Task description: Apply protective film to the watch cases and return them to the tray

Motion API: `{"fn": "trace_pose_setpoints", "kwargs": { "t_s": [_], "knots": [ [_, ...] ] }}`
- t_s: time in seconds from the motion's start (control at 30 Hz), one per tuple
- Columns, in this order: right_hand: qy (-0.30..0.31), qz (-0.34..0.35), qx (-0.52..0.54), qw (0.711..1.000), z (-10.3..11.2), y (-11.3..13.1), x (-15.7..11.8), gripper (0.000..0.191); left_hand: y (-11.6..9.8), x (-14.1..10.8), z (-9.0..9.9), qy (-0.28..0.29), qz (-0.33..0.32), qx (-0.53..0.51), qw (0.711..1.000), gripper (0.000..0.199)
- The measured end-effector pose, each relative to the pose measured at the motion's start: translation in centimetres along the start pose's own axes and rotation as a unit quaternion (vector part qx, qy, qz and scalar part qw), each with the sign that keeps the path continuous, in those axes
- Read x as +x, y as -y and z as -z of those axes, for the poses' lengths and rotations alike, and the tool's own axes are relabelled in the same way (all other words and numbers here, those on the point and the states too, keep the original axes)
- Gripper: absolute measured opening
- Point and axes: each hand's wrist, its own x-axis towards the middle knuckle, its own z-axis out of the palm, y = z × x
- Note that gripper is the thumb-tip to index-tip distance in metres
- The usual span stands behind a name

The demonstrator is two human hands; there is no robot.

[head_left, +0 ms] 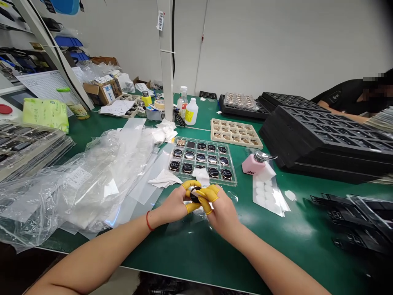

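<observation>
Between my two hands is a round black watch face (194, 196), tilted above the table. My left hand (177, 202) grips its left side, with yellow finger cots on the fingertips. From the right, my right hand (221, 208), also in yellow finger cots, has its fingers closed over the face's front edge. Just beyond them lies a clear plastic tray (232, 172) holding several similar round watch faces in rows. A white wipe (201, 176) rests over the tray's near edge. Another crumpled wipe (165, 179) is left of it.
Plastic bags (76, 184) cover the left side. A pink pump bottle (253, 164) and a sheet of white round pads (265, 196) stand right of the tray. Behind are a beige tray (259, 144) and black foam trays (294, 151). A co-worker's sleeve (340, 95) shows far right.
</observation>
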Motion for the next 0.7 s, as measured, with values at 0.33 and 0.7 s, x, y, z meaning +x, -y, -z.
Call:
{"fn": "trace_pose_setpoints", "kwargs": {
  "t_s": [0.33,0.7],
  "knots": [
    [-0.001,-0.046,0.034,0.998,0.1,-2.4,1.7,0.022,0.3,0.5,0.2,0.028,0.001,-0.001,1.0,0.048],
    [0.03,-0.127,-0.017,0.991,-0.5,-5.6,0.3,0.026,0.7,0.7,0.1,0.015,0.047,0.016,0.999,0.058]
  ]
}}
